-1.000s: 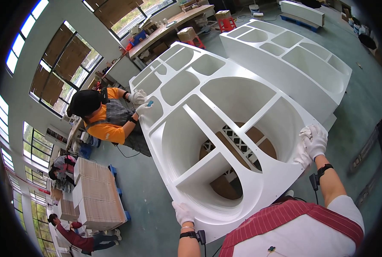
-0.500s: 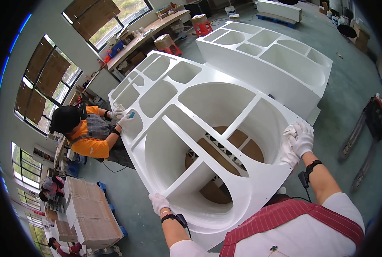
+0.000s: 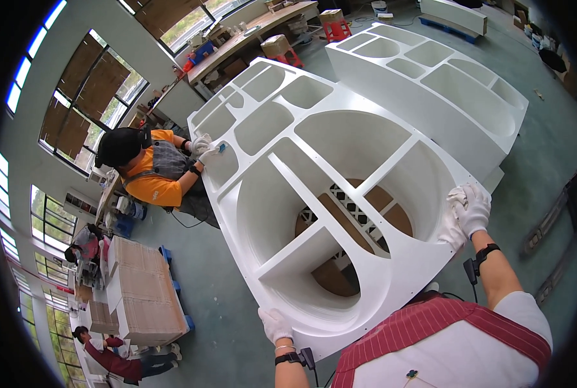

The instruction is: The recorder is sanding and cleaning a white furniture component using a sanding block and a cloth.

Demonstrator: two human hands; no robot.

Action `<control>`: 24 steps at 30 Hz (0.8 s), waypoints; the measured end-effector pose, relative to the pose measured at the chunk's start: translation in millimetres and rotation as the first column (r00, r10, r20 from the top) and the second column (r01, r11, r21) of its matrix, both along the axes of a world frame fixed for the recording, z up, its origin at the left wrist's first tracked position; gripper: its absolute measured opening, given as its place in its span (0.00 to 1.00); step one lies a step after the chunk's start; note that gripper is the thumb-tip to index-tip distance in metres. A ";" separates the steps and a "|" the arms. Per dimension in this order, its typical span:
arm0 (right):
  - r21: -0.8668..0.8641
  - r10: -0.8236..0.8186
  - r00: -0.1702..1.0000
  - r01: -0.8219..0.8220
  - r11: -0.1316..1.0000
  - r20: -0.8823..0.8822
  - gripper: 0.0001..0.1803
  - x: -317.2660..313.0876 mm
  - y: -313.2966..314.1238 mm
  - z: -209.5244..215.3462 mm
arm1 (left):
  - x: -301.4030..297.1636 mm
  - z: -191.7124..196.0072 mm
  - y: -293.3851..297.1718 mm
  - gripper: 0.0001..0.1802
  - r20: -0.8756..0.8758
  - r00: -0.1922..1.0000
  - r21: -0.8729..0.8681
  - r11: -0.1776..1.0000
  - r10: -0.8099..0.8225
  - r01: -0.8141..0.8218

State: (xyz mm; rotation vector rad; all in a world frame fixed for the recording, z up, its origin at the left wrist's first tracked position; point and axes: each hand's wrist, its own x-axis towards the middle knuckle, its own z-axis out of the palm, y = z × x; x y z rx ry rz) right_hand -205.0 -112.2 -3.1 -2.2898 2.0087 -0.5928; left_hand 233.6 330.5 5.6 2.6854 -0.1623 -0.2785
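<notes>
A large white cabinet (image 3: 340,152) with curved and rectangular openings lies in front of me, its openings facing up. My left hand (image 3: 275,324), in a white glove, is closed over the near-left edge of this cabinet. At the right edge, my right hand (image 3: 473,208), also gloved, is closed on a bunched white cloth (image 3: 453,230), which lies against the cabinet's top face. Part of the fingers is hidden by the cloth. Through the round openings, brown board and black-and-white lattice pieces show below.
A co-worker in orange (image 3: 156,184) leans over the cabinet's left edge, a small blue item (image 3: 222,148) at their glove. A second white cabinet (image 3: 424,97) adjoins at the far right. Cardboard-wrapped stacks (image 3: 147,291) stand lower left, near another person (image 3: 110,355). A workbench (image 3: 250,35) lines the back.
The whole view has shifted, so the scene sits farther right. My left hand has slid along the cabinet's edge toward me. My right hand and the cloth stay near the same corner.
</notes>
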 end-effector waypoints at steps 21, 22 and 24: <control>-0.009 0.009 1.000 -0.009 1.000 -0.005 0.28 0.8 -0.3 2.3 | 39.1 1.1 -34.8 0.34 0.034 0.999 0.066 0.997 0.034 -0.036; -0.003 0.011 1.000 -0.011 1.000 -0.007 0.29 1.2 0.2 3.8 | 43.6 1.3 -37.8 0.34 0.044 0.998 0.066 0.997 0.034 -0.036; 0.006 0.023 1.000 -0.023 1.000 -0.001 0.30 1.4 0.8 5.4 | 50.2 1.7 -43.1 0.33 0.047 0.998 0.077 0.996 0.032 -0.035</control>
